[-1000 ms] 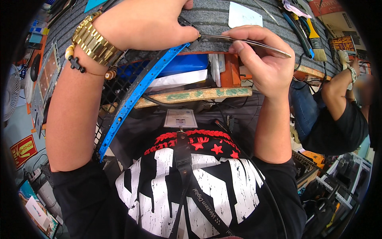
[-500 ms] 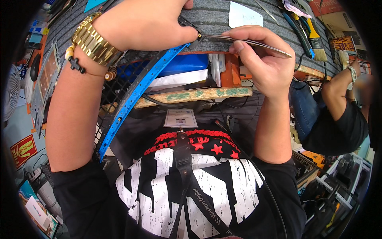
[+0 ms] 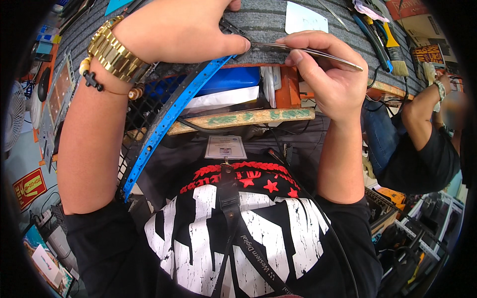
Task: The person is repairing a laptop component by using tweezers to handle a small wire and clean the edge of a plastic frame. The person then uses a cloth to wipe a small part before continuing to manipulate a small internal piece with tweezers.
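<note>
A long curved black part with a bright blue edge, dotted with small holes, slants from near my lap up to the mat. My left hand lies over its upper end, thumb stretched along it and pressing at the tip; most of the other fingers are out of the frame or hidden. In my right hand is a pair of thin metal tweezers, pinched between thumb and fingers. Their points reach the black end of the part, right beside my left thumb tip. Anything between the points is too small to make out.
The part rests over a grey ribbed mat with a white card on it. Pliers and a yellow-handled brush lie to the right. Below is a shelf with a blue case. A co-worker sits at right.
My left thumb tip has shifted slightly and covers a small brass-coloured spot that showed beside it. The tweezers have moved only a little, their points staying at the same end.
</note>
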`<action>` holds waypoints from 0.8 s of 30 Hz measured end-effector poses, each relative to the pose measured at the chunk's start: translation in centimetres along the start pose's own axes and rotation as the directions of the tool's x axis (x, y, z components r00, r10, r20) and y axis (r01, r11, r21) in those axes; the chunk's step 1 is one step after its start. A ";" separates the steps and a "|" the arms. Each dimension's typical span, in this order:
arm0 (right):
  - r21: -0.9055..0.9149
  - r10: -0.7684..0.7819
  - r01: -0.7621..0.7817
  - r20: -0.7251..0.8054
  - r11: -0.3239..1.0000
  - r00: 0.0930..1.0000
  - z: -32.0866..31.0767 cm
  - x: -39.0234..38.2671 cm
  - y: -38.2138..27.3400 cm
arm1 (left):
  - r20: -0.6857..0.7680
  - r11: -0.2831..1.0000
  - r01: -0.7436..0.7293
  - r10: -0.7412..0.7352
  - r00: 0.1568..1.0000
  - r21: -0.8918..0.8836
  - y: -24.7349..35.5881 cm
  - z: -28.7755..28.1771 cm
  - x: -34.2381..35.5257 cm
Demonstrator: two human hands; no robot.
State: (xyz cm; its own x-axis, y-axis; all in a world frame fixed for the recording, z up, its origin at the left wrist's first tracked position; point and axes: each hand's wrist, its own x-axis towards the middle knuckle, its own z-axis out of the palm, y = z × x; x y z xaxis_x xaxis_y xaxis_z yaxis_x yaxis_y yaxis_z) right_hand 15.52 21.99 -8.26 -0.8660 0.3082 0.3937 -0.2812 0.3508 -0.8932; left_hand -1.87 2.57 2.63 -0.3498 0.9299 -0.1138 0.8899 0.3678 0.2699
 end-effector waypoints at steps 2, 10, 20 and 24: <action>-0.001 -0.002 0.002 -0.002 1.000 1.000 0.0 0.0 0.0 | 0.008 1.000 0.026 -0.026 1.000 0.000 -0.1 -0.1 0.0; 0.016 0.008 -0.008 -0.015 1.000 1.000 -0.1 -0.1 0.0 | 0.025 1.000 0.024 -0.024 0.999 -0.006 0.2 -0.5 -0.2; -0.002 -0.029 0.029 0.005 1.000 1.000 -0.1 0.0 0.0 | 0.002 1.000 -0.002 0.002 1.000 -0.018 -0.6 0.2 0.2; 0.021 0.003 -0.003 -0.003 1.000 1.000 -0.1 -0.1 0.0 | -0.015 1.000 -0.007 0.007 1.000 -0.013 -0.3 0.2 -0.1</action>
State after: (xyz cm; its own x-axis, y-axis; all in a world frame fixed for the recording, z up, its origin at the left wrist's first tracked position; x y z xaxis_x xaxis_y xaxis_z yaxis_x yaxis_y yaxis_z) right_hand 15.60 22.02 -8.25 -0.8657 0.3119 0.3915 -0.2873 0.3308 -0.8989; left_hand -2.05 2.40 2.41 -0.3478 0.9325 -0.0975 0.8887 0.3610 0.2827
